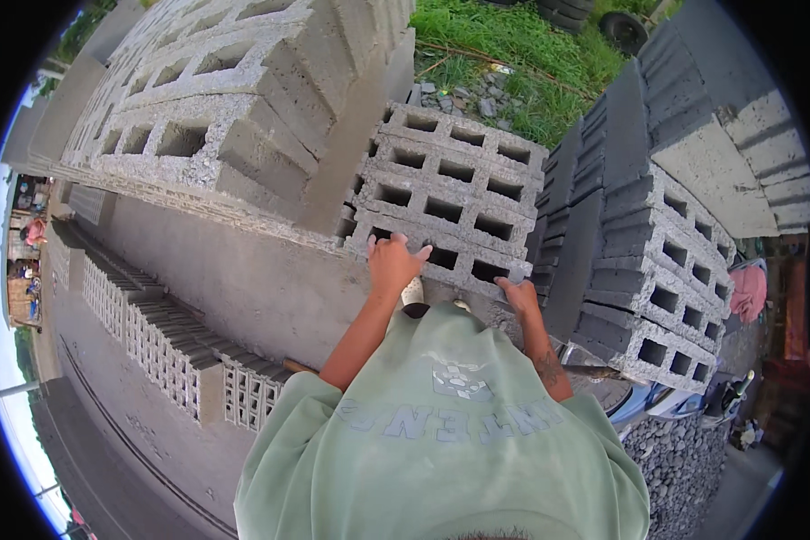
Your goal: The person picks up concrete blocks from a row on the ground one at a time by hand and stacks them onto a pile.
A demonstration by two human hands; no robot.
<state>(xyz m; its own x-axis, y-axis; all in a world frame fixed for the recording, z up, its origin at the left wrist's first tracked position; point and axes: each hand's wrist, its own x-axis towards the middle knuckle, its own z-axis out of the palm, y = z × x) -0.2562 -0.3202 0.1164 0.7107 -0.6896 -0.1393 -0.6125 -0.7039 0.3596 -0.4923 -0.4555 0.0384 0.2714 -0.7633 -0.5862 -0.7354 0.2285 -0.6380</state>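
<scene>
Right in front of me is a stack of grey hollow concrete blocks [490, 209], laid in several rows with their rectangular holes showing. Both hands are on the nearest block [463, 262]. My left hand [392, 265] grips its left part, the fingers bent over the edge by a hole and the thumb beside the neighbouring hole. At the right end of the same block, my right hand [520, 295] has its fingers closed on the corner; some fingertips are hidden. The block lies against the row behind it.
A tall block stack [270, 135] rises at left, another [657, 270] at right. A long row of blocks [157, 346] stands on the concrete ground further left. Grass [549, 81] and tyres [623, 32] lie beyond. Gravel [675, 472] and a pink cloth [748, 292] are at right.
</scene>
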